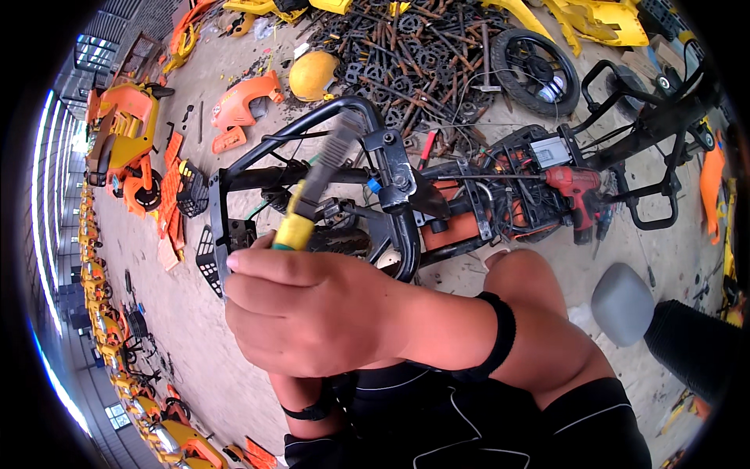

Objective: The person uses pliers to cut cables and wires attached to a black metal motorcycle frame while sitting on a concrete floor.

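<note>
My right hand is closed round the yellow and green handle of what looks like a utility knife, held up before me. Its ridged grey blade points up and away, its tip blurred. Behind the right hand, my left forearm rises from the lower edge; the left hand itself is almost wholly hidden. Beyond the knife lies a black tubular frame of a stripped electric scooter, with a thick bracket and a small blue part on it. Contact between blade and frame cannot be made out.
A red cordless drill rests on the scooter's wiring. Behind are a heap of rusty metal parts, a wheel, a yellow helmet and an orange fairing. A grey seat-like pad is at right. Yellow scooters line the left.
</note>
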{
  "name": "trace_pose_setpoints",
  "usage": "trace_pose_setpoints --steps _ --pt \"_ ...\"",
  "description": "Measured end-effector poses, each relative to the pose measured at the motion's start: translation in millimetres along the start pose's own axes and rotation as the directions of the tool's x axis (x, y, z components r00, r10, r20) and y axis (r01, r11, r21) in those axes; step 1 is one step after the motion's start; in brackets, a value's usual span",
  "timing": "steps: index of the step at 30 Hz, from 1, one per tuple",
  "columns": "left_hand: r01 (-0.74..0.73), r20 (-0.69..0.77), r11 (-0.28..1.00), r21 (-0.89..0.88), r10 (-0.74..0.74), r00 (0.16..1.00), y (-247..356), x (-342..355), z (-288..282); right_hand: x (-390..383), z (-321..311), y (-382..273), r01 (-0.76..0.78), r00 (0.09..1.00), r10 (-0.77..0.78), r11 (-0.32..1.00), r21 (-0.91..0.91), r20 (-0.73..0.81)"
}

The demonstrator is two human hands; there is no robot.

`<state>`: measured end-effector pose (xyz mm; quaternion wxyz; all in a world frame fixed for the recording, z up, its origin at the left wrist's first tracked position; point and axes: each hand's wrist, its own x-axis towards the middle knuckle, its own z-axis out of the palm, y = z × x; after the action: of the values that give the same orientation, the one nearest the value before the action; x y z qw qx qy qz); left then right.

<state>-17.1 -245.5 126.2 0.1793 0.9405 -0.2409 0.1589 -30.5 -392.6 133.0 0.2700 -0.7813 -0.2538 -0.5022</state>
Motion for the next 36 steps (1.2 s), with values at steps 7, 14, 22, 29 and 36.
trace_pose_setpoints --steps 7,14,22,29,36 --pt "0.016 0.044 0.990 -0.140 -0.010 0.999 -3.8 3.4 -0.9 -2.6 1.4 3.6 0.046 0.998 -0.043 0.997 0.067 -0.041" --pt "0.031 0.026 0.939 -0.344 -0.024 0.999 -12.4 7.8 9.6 -2.3 1.2 0.4 0.089 0.993 -0.067 0.969 0.231 -0.099" --pt "0.124 -0.014 0.786 -0.606 -0.166 0.986 -9.3 0.2 -3.5 3.8 -17.4 -15.9 0.107 0.993 -0.088 0.944 0.311 -0.077" --pt "0.201 0.132 0.361 -0.910 -0.206 0.970 10.3 3.4 -24.0 18.3 -84.5 -30.5 -0.095 0.981 0.121 0.982 -0.166 0.150" --pt "0.182 0.126 0.178 -0.967 -0.287 0.950 108.6 1.3 -19.7 26.5 -157.1 -29.3 -0.704 0.641 0.765 0.552 0.447 0.065"
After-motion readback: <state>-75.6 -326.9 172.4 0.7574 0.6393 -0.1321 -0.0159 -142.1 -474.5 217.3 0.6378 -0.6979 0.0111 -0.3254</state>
